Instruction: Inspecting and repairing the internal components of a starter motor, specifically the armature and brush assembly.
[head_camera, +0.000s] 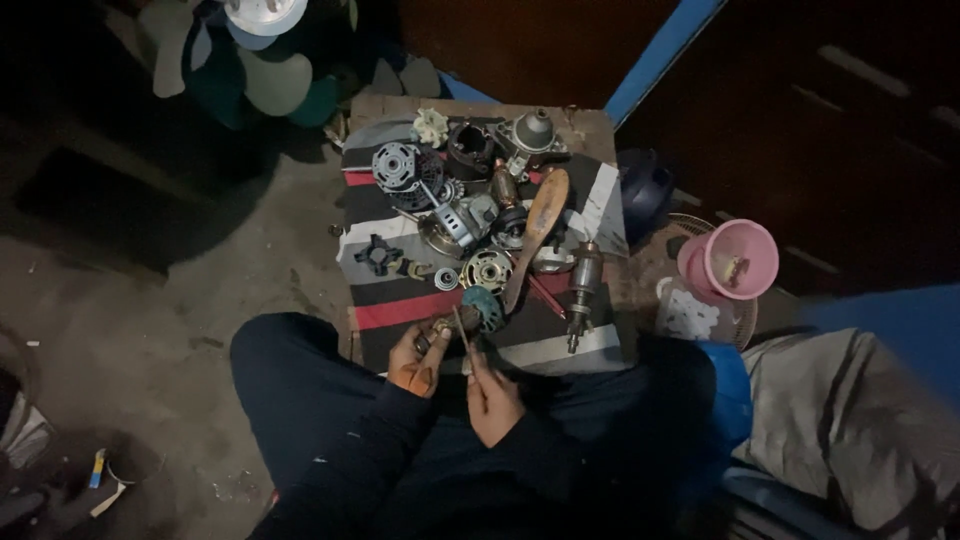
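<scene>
**Small motor part worked at the near edge of a cluttered table**

Over my lap, at the near edge of the low table (590, 125), both my hands meet on one small job. My left hand (418, 362) has its fingers closed around a small dark motor part (445, 327), held just off the near edge of the striped cloth (400, 308). My right hand (492, 400) sits just beside it, slightly nearer to me, with its fingers pinched on a thin rod-like tool (462, 327) that points up and away from me; its tip lies against or right beside the motor part, and I cannot tell which in this dim light. A round teal piece (487, 303) lies on the cloth, touching or nearly touching the tool's far end.

Farther out, the cloth carries a heap of dismantled motor parts: a finned round housing (397, 165), a black cylinder (470, 150), a grey metal end cap (533, 130), a black cross-shaped piece (379, 255) and a brass-coloured disc (488, 268). A long wooden handle (535, 235) lies tilted across the heap, and a wound armature (583, 280) lies near the right edge of the cloth.

Well apart on my right stands a pink plastic cup (738, 262). Fan blades (275, 75) rest on the floor at the far left.
</scene>
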